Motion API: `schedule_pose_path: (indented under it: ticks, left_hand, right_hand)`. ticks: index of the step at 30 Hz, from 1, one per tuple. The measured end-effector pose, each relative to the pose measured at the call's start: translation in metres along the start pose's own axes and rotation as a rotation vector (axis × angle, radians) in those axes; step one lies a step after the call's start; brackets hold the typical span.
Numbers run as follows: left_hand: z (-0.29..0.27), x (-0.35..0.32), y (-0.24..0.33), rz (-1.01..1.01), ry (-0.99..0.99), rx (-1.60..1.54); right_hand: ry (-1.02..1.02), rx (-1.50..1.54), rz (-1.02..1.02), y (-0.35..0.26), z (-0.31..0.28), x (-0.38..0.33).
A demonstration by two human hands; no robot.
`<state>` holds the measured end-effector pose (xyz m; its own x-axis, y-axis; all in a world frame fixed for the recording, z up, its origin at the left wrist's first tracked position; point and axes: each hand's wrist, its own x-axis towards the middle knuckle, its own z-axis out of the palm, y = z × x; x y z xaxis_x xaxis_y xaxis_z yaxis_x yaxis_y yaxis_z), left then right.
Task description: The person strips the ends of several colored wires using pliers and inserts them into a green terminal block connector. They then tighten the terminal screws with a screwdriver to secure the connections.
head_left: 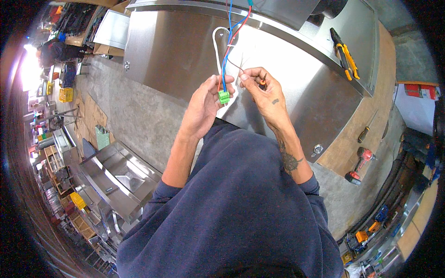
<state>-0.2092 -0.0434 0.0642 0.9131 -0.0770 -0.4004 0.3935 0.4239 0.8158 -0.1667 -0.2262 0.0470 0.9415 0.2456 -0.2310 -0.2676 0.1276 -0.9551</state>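
My left hand (pixel 204 99) is closed around a small green terminal block connector (pixel 224 97), with its fingers behind it. Red and blue wires (pixel 225 76) run down into the connector from above. Between thumb and forefinger, my right hand (pixel 263 90) pinches a thin dark wire (pixel 235 64) close to its end, just right of the connector. A small tool with an orange and black handle (pixel 263 83), perhaps a screwdriver, is tucked in the same hand; most of it is hidden. A white cable (pixel 215 42) loops beside the wires against the steel.
A shiny steel cabinet (pixel 171 51) spans the space before me. Yellow-and-black pliers (pixel 345 55) lie on its ledge at right. A screwdriver (pixel 364 133) and a red cordless drill (pixel 360 166) rest on a wooden board. A steel sink unit (pixel 118 173) stands at lower left.
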Motion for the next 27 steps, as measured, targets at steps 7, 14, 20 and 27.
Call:
schedule_pose_path:
  ticks: [7,14,20,27]
  left_hand:
    - [-0.01,0.009,-0.005,-0.104,-0.111,-0.212]
    - [-0.005,0.014,-0.005,-0.122,-0.14,-0.192]
    - [-0.004,0.022,-0.007,0.021,-0.101,0.032]
    - [0.016,0.021,-0.006,0.137,0.192,0.395]
  right_hand:
    - [-0.027,0.099,0.025,-0.005,-0.001,-0.003]
    - [-0.072,0.35,0.078,-0.006,-0.004,-0.005]
    - [-0.147,0.462,0.113,-0.003,-0.013,-0.004]
    - [-0.151,0.438,0.117,-0.005,-0.015,-0.003]
